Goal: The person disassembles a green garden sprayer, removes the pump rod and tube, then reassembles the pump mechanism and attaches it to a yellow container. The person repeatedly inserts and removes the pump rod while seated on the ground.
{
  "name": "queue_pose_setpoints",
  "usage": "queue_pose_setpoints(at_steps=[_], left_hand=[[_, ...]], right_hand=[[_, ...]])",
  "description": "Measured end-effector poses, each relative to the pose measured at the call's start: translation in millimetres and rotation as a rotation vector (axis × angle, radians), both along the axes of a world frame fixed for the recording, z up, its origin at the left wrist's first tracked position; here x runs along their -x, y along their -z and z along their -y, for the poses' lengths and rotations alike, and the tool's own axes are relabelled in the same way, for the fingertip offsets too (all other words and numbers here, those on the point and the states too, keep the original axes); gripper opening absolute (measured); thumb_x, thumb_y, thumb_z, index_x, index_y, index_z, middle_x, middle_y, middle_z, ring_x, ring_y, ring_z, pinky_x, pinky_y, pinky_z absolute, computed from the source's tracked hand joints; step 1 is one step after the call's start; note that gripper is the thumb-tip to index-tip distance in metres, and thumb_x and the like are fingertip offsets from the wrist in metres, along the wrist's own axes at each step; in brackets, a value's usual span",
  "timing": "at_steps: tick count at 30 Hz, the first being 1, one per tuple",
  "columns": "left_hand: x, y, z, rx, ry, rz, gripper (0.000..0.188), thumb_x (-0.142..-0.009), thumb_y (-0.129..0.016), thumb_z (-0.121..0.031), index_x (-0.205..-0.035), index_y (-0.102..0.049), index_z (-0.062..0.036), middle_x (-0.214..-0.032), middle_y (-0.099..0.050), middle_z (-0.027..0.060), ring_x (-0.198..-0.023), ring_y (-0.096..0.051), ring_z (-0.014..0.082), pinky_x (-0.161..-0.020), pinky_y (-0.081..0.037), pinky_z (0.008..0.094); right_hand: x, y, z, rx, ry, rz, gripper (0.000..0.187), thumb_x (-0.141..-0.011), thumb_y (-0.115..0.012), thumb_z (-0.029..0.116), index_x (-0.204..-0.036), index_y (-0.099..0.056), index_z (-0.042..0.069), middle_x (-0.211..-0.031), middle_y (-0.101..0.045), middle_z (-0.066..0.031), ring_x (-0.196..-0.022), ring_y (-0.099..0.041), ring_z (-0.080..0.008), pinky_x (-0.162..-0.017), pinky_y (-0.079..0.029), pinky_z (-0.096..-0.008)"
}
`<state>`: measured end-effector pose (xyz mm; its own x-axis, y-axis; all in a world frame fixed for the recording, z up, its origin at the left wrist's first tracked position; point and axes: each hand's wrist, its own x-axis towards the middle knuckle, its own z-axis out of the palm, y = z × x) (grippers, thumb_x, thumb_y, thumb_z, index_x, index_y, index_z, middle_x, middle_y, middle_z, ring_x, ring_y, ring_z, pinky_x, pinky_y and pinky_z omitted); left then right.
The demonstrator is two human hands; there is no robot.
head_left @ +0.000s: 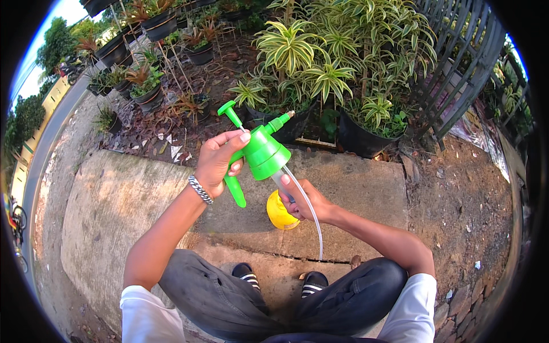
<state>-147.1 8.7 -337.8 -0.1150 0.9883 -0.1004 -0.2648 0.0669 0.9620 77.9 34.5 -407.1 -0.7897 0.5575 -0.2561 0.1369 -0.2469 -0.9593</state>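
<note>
Just above one rounded yellow bottle on rough concrete, one smooth green plastic sprayer head is held tilted. Left hand pinches the head beside its trigger lever; right hand closes around its translucent cylinder. One flexible tube curves down to the bottle's right. Two striped sandals stand at the bottle's near side.
</note>
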Motion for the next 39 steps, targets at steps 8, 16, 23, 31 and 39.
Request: queue_pose_setpoints(at_steps=[8, 16, 23, 31, 39], left_hand=[[7.5, -4.6, -5.2, 0.075, 0.074, -0.057, 0.042, -0.081, -0.079, -0.028, -0.106, -0.058, -0.0011, -0.083, -0.062, 0.0014, -0.05, -0.046, 0.0032, -0.041, -0.033, 0.0163], [-11.2, 14.8, -11.2, 0.18, 0.197, -0.174, 0.071, -0.075, -0.086, -0.033, -0.117, -0.042, 0.0041, -0.084, -0.065, 0.0096, -0.055, -0.052, 0.0075, -0.044, -0.039, 0.0199], [-36.4, 17.6, -18.3, 0.136, 0.407, -0.235, 0.049, -0.085, -0.076, -0.04, -0.107, -0.063, 0.0013, -0.079, -0.064, -0.0009, -0.052, -0.045, 0.002, -0.044, -0.034, 0.0184], [-43.8, 25.9, -14.2, 0.254, 0.6, -0.285, 0.058, -0.082, -0.074, -0.051, -0.102, -0.068, 0.0027, -0.065, -0.052, -0.0066, -0.048, -0.042, 0.0003, -0.043, -0.033, 0.0186], [-47.7, 33.4, -12.5, 0.301, 0.628, -0.351, 0.053, -0.086, -0.072, -0.048, -0.104, -0.069, 0.0013, -0.065, -0.053, -0.007, -0.045, -0.039, -0.0011, -0.041, -0.03, 0.0171]], right_hand=[[5.0, 33.9, -15.9, 0.182, -0.409, -0.206, 0.067, -0.095, -0.028, 0.071, -0.093, -0.052, 0.009, -0.078, -0.054, -0.0042, -0.071, -0.055, -0.0151, -0.062, -0.047, -0.0326], [-31.0, -28.5, -119.7, -0.387, 0.123, 0.182, 0.049, -0.102, -0.04, 0.049, -0.122, -0.053, 0.006, -0.097, -0.058, -0.0052, -0.082, -0.06, -0.0146, -0.072, -0.051, -0.0292], [31.8, -76.8, -91.4, -1.164, 0.051, 0.287, 0.041, -0.094, -0.061, 0.036, -0.083, -0.065, -0.003, -0.056, -0.051, -0.0089, -0.052, -0.051, -0.0161, -0.055, -0.043, -0.034], [19.0, -33.7, -116.3, -0.877, -0.036, 0.182, 0.051, -0.095, -0.057, 0.032, -0.058, -0.049, -0.002, -0.05, -0.038, -0.0008, -0.051, -0.032, -0.0108, -0.05, -0.031, -0.0333], [12.7, -26.4, -124.6, -0.832, 0.006, 0.225, 0.051, -0.093, -0.058, 0.036, -0.056, -0.052, 0.001, -0.051, -0.044, -0.0001, -0.051, -0.039, -0.0103, -0.052, -0.034, -0.0317]])
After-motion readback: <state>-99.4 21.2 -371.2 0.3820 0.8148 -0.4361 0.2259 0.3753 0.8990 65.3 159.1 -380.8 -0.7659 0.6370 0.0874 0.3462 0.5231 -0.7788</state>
